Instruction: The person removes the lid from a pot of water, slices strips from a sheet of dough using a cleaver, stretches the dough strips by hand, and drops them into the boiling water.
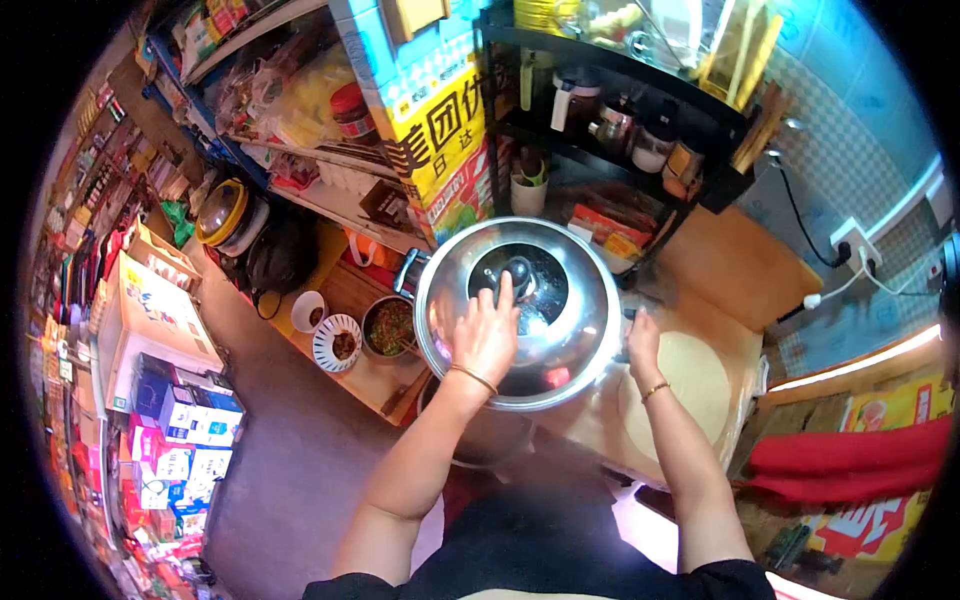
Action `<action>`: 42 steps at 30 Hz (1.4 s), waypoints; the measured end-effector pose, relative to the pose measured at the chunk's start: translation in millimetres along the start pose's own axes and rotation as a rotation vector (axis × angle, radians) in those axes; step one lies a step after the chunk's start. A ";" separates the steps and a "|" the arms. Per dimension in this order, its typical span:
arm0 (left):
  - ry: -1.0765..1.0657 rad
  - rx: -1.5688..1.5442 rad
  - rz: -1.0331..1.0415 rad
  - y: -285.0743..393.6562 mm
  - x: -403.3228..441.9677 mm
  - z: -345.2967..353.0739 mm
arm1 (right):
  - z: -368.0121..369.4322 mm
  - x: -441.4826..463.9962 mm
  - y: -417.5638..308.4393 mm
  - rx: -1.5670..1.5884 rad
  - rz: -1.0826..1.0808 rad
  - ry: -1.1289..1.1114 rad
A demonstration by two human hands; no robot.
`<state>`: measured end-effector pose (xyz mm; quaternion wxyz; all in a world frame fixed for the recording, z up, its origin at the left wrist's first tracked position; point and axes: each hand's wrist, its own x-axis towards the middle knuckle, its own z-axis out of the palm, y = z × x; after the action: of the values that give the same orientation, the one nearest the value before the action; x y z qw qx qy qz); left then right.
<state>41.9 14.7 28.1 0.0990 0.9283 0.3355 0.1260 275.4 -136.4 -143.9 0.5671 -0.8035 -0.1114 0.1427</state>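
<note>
A large round metal lid (450,300) with a dark glass centre covers a pan in the middle of the view. My left hand (485,335) reaches over it, its fingers at the black knob (516,272) on top. At the lid's right edge, my right hand (642,340) is closed round a dark handle, mostly hidden by the fingers. A pale round sheet of dough (685,395) lies on the worktop beside my right forearm. What is under the lid is hidden.
Left of the lid stand a bowl of chopped food (388,325), a striped bowl (337,342) and a white cup (309,311). A black shelf (620,130) with jars rises behind. Cables hang from a wall socket (858,248) at right, above a red cloth (850,460).
</note>
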 end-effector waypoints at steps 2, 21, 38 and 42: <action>-0.023 0.059 -0.063 4.9 -3.0 -2.7 | 1.4 1.9 3.9 -0.027 0.027 0.014; 0.245 0.198 0.039 4.6 -13.5 17.0 | 2.8 6.4 8.0 0.028 0.000 -0.027; 0.276 0.151 0.050 1.0 -12.6 20.4 | 4.3 5.2 5.6 0.036 -0.016 0.007; 0.268 0.154 0.049 1.1 -12.9 20.2 | 4.3 6.8 8.5 0.061 0.007 -0.002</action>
<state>39.1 3.4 7.0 -0.0210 0.9158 0.3318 0.2253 280.4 -133.1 -153.9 0.5908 -0.7860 -0.1045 0.1489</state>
